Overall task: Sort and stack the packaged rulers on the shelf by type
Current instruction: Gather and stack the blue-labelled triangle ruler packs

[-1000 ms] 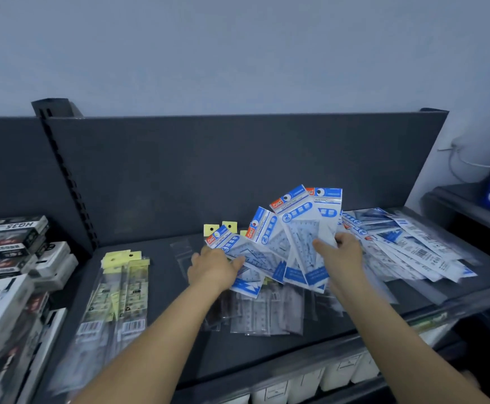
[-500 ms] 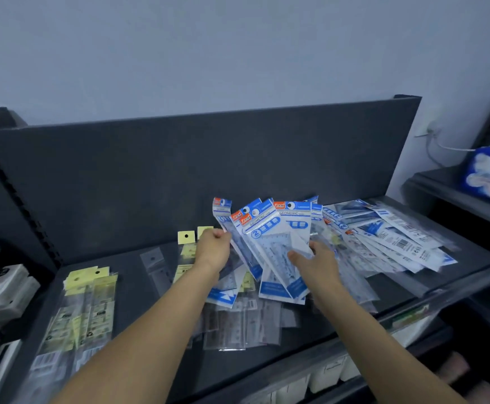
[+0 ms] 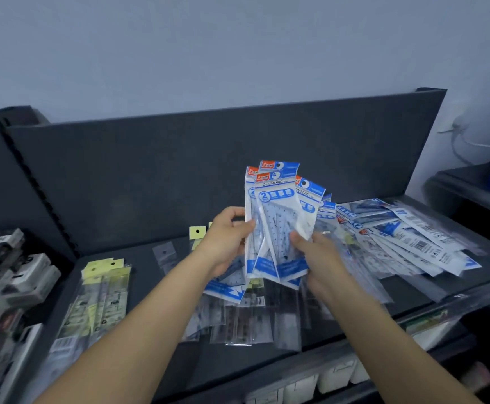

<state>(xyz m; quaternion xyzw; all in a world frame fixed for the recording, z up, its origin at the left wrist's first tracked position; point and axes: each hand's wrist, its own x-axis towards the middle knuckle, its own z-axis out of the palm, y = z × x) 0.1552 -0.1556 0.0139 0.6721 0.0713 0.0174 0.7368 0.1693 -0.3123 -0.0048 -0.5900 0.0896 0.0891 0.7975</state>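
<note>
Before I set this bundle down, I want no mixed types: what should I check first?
1. Grip: left hand and right hand both hold the bundle of blue-and-white plastic packets: ok.
2. One type throughout: headers shown match, the rest hidden: cannot tell.
3. Edges squared: tops fanned: not ok.
4. Loose blue-and-white heap on the right tidy: sprawled: not ok.
5. Yellow-topped ruler packets gathered: stack at left, strays mid-way along the dark grey shelf: not ok.

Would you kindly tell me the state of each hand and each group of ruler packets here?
Blue geometric ruler packets: upright, bunched, held in both hands.
Left hand: grips their left edge.
Right hand: grips their lower right.
Yellow-header ruler packets: flat, stacked.
Right-side blue packet pile: flat, fanned out.
</note>
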